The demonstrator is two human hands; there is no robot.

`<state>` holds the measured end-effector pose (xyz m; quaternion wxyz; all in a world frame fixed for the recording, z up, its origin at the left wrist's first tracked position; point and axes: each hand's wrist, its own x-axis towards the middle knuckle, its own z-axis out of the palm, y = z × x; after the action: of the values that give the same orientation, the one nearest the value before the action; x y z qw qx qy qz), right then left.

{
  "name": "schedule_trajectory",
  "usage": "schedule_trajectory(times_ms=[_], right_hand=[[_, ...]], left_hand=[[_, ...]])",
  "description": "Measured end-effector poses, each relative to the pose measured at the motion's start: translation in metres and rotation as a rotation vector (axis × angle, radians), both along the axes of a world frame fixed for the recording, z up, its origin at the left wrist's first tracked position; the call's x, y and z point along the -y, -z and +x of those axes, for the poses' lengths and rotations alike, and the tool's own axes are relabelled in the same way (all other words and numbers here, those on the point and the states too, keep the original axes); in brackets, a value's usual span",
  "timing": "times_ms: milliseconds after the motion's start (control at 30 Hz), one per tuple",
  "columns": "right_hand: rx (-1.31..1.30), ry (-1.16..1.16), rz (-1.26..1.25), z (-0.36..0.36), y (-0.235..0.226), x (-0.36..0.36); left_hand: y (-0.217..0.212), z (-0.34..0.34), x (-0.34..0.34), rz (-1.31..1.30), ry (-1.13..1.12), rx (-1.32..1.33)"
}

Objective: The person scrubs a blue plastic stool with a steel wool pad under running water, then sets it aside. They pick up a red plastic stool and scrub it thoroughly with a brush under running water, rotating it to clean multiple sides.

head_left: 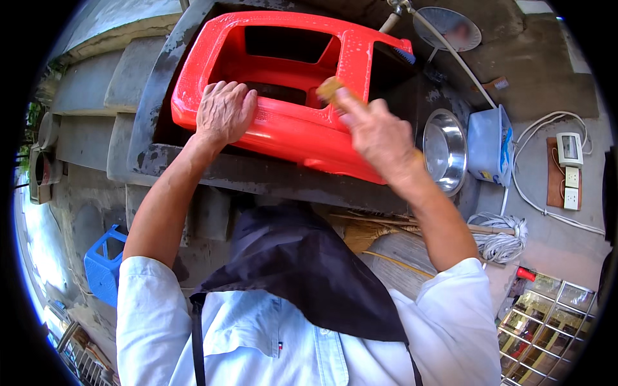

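Observation:
A large red plastic shell [283, 138], shaped like a toy car body with window openings, lies tilted across a dark sink [151, 109]. Water and suds wet its surface. My left hand [223, 114] is closed over the near frame of the shell, at the left window opening. In my right hand [383, 138], blurred by motion, is a scrub brush [330, 90] with a yellowish-brown body. The brush sits at the post between two openings; its bristles are mostly hidden.
Right of the sink are a metal basin [444, 153], a clear bluish tub [487, 148] and wall sockets [571, 186] with a white cable. A tap [399, 5] stands behind. Below lie a mop [505, 238], a broom [364, 237] and a wire rack [547, 328]. A blue stool [103, 267] is at left.

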<state>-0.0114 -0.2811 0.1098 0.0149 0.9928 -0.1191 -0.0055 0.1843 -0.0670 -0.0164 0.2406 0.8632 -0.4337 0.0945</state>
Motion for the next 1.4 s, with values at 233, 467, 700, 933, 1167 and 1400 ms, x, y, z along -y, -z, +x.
schedule_trajectory(times_ms=[233,467,700,933,1167,1400], right_hand=[[-0.097,-0.185,0.098,-0.041,-0.014,-0.003],[0.035,0.08,0.112,0.1,0.017,0.152],[0.029,-0.022,0.154,0.071,0.014,0.117],[-0.005,-0.147,-0.006,-0.094,-0.016,-0.003],[-0.049,0.139,-0.099,-0.127,-0.022,0.012],[-0.021,0.233,-0.07,-0.145,-0.018,0.023]], left_hand=[[-0.005,-0.004,0.003,-0.018,-0.006,-0.014],[0.001,-0.004,0.005,-0.05,0.003,-0.033],[0.004,-0.001,-0.001,-0.075,-0.048,0.025],[0.002,-0.003,0.004,-0.098,-0.015,-0.011],[0.0,-0.009,0.004,-0.082,0.021,0.035],[0.004,-0.007,0.005,-0.047,0.03,0.027]])
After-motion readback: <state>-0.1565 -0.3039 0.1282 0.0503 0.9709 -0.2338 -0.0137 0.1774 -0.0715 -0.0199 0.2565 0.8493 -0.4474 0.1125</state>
